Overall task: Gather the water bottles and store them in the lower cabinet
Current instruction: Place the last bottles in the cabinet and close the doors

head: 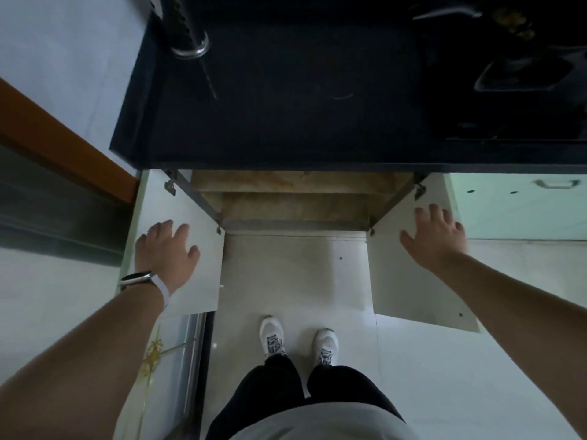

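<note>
The lower cabinet (298, 198) under the dark countertop stands with both white doors swung wide. Its brownish shelves show nothing on them from this angle. My left hand (166, 252), with a watch on the wrist, lies flat with spread fingers on the left door (203, 281). My right hand (436, 238) rests spread on the right door (400, 281). Neither hand holds anything. A clear bottle (187, 33) with a dark cap stands at the back left of the countertop.
The black countertop (286, 106) runs across the top, with a dark sink or appliance (521, 74) at the right. A pale green cabinet front (521, 204) with a handle is to the right. My white shoes (298, 341) stand on the light tiled floor. A wooden door frame (63, 147) is at the left.
</note>
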Motion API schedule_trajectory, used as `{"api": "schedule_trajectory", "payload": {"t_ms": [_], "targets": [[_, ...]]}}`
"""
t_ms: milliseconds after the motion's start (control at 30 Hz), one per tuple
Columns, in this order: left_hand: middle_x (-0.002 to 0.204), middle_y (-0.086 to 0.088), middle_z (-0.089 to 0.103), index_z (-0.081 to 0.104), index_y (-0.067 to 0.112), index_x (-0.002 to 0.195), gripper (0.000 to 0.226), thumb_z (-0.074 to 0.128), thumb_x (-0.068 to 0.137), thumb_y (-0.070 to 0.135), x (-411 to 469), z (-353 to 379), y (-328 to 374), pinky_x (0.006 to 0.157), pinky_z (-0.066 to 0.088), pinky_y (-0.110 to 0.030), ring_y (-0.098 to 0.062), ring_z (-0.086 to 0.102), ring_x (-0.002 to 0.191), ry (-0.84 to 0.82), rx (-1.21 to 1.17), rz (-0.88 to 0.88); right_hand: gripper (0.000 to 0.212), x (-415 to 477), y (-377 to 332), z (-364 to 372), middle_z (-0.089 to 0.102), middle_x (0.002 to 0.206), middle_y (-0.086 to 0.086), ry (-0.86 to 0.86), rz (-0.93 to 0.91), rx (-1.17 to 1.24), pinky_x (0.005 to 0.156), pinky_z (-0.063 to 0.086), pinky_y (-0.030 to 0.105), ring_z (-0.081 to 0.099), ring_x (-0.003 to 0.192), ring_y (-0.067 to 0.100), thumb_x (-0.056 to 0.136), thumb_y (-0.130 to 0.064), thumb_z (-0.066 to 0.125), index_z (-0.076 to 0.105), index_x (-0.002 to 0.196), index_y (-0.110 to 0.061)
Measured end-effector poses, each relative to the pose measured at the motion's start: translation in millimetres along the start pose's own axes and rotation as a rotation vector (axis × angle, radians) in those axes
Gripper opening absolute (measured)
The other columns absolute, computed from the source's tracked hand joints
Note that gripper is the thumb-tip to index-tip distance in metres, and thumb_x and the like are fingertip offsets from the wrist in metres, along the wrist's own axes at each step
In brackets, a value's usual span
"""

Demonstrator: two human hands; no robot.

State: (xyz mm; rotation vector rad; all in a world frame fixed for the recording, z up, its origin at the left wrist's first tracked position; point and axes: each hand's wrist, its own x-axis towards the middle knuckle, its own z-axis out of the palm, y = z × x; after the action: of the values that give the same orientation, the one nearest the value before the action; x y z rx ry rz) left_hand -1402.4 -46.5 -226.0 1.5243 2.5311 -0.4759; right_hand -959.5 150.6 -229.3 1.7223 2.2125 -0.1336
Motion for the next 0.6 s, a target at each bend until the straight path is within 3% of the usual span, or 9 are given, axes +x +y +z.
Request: {"api": "schedule_trajectory", "payload": {"t_ms": [233, 433, 600], "targets": [[0.162, -0.011, 0.026, 0.045, 0.021, 0.147, 0.054, 0.053, 0.098, 0.041, -6, 21, -43, 0.111, 0.034, -0.054, -0.039, 0.020, 0.148, -0.109, -0.034, -0.203, 0.061, -13, 24, 21, 0.042, 0.131, 0.020, -0.122, 0.333, 0.092, 0.090, 0.044, 0.046, 0.045, 0.118, 0.040, 0.091, -0.048, 0.052, 0.038, 0.137, -0.010], [0.153, -0.012, 0.029, 0.045, 0.018, 0.138, 0.050, 0.057, 0.092, 0.035, -16, 39, -61, 0.093, 0.049, -0.055, -0.041, 0.044, 0.127, -0.197, -0.184, -0.308, 0.057, -24, 19, 41, 0.036, 0.129, 0.018, -0.200, 0.417, 0.152, 0.083, 0.043, 0.044, 0.047, 0.112, 0.041, 0.087, -0.039, 0.058, 0.039, 0.132, -0.009], [0.153, -0.013, 0.031, 0.042, 0.015, 0.143, 0.053, 0.054, 0.095, 0.033, -22, 49, -63, 0.088, 0.050, -0.051, -0.040, 0.046, 0.124, -0.242, -0.237, -0.309, 0.062, -24, 10, 41, 0.033, 0.135, 0.020, -0.194, 0.431, 0.194, 0.091, 0.043, 0.050, 0.044, 0.116, 0.043, 0.087, -0.039, 0.061, 0.039, 0.136, -0.010]]}}
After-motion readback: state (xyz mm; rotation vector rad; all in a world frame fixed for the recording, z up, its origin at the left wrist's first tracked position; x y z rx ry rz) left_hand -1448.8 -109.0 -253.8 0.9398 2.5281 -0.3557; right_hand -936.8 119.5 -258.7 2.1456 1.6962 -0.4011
